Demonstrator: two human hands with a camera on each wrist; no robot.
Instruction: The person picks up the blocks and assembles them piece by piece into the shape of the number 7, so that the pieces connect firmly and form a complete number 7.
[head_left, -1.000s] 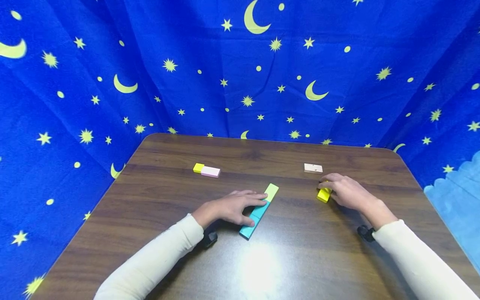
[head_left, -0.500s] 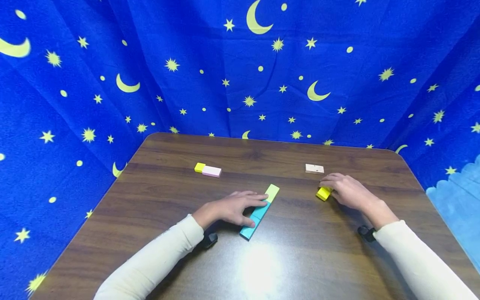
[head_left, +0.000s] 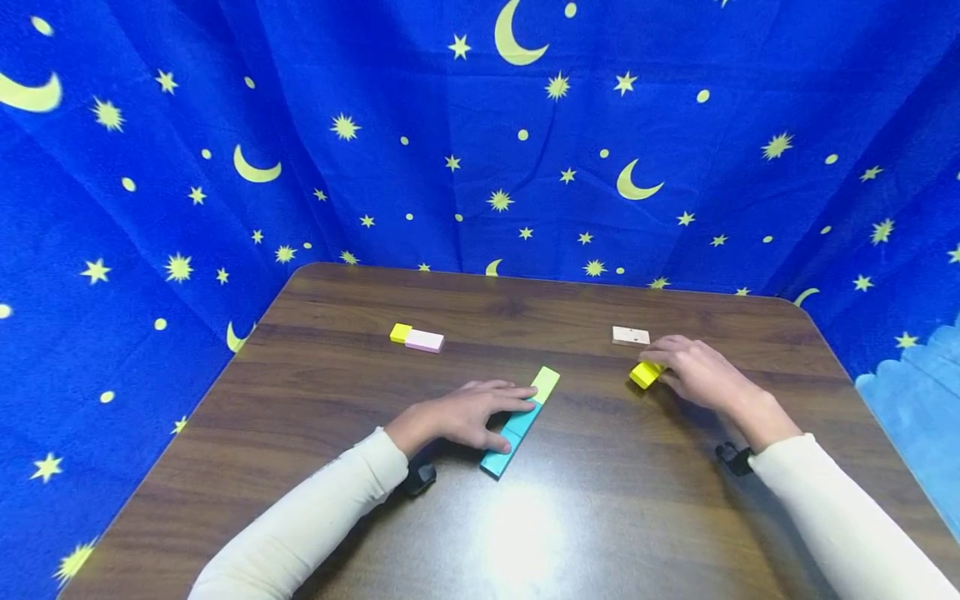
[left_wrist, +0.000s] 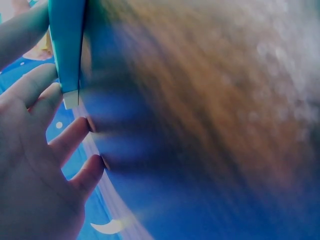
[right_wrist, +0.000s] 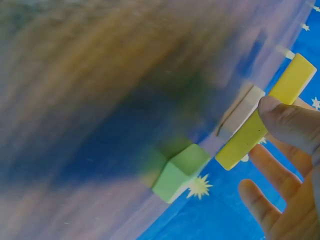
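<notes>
My left hand [head_left: 467, 412] lies over a slanting row of flat blocks. Its thumb and fingers, nearly straight, touch the teal blocks [head_left: 517, 423]. A light green block [head_left: 546, 383] continues the row at the far end. In the left wrist view a teal block [left_wrist: 67, 42] runs between thumb and fingertips. My right hand [head_left: 699, 377] pinches a yellow block [head_left: 647, 375] between thumb and fingers. The right wrist view has the thumb across that yellow block [right_wrist: 290, 80], its other fingers spread behind. Whether the block touches the table is unclear.
A whitish block [head_left: 630, 335] lies just beyond the right hand. A green block [right_wrist: 181, 172] appears near it in the right wrist view. Farther left, a small yellow block [head_left: 401, 333] meets a pink block [head_left: 424, 341]. Blue star-patterned cloth [head_left: 420, 100] surrounds the wooden table [head_left: 352, 293].
My right hand has shifted slightly away from me with the yellow block, which has turned and moved a little left and farther off. My left hand stays on the row.
</notes>
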